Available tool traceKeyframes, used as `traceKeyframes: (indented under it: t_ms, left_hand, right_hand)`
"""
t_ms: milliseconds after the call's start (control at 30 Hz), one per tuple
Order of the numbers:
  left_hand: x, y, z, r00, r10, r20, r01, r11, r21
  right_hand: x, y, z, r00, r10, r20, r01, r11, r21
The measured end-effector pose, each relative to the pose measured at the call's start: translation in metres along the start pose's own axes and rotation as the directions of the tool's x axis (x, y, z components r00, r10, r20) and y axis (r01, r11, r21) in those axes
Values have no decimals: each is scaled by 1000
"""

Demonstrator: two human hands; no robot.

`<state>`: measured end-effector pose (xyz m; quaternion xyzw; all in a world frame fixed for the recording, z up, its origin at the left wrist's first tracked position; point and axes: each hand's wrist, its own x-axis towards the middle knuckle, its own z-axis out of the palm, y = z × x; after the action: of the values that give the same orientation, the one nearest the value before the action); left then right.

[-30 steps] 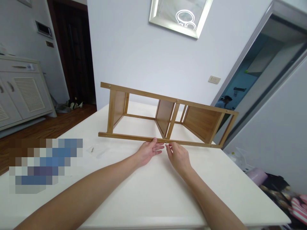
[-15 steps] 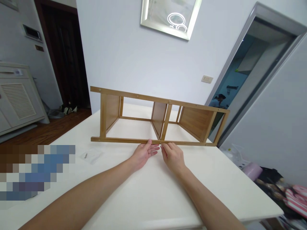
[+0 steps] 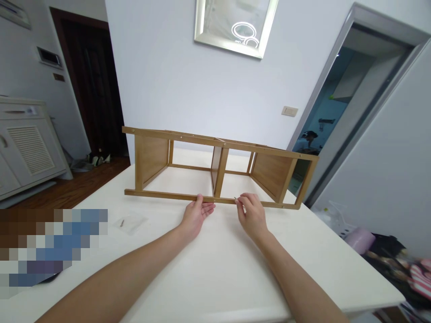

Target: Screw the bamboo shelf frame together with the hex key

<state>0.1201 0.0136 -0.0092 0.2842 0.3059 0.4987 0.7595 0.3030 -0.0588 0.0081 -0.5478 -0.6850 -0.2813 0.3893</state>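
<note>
A wooden shelf rack [image 3: 222, 175] lies on its side on the white table, its three shelf panels standing upright. My left hand [image 3: 195, 214] grips the rack's lower front rail near the middle upright, thumb over the rail and fingers below it. To the right of that upright, my right hand [image 3: 252, 213] pinches a small screw [image 3: 236, 198] between thumb and fingertips, close to the same rail. Most of the screw is hidden by the fingers. A clear plastic bag [image 3: 134, 223] with another small screw [image 3: 122, 223] on or in it lies left of my left hand.
The white table [image 3: 208, 278] stands near a wall with a framed picture [image 3: 229, 49]. Left is a louvred cabinet [image 3: 32, 139]. Past the table's right edge are a purple rounded item [image 3: 360, 241] and a heap of bags and cloth. A doorway opens at the back right.
My right hand has moved right, away from the rail's middle joint, and the screw tip now shows. The rack is tilted slightly differently, its upper rail nearer me. My left hand keeps its hold.
</note>
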Motion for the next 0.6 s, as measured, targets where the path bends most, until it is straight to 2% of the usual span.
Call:
traceKeyframes:
  t_ms: [100,200,267,400,600]
  left_hand:
    - [6,3,-4,993,18,-119,-21,999,-25]
    - [13,5,-10,975,16,-221,-26,999,-44]
    - [15,7,-12,970,2,-243,-11,999,-33]
    - [11,12,-13,966,10,-259,-1,999,34]
    - [-1,14,-9,959,48,-280,-33,998,59]
  right_hand:
    - [-5,20,4,991,92,99,-89,996,-30]
    - [-10,26,8,958,169,230,-149,984,-100]
    - [-12,24,10,941,191,280,-164,979,-119]
    - [-12,20,11,921,171,349,-162,985,-56]
    - [-15,16,18,891,114,439,-80,992,-96]
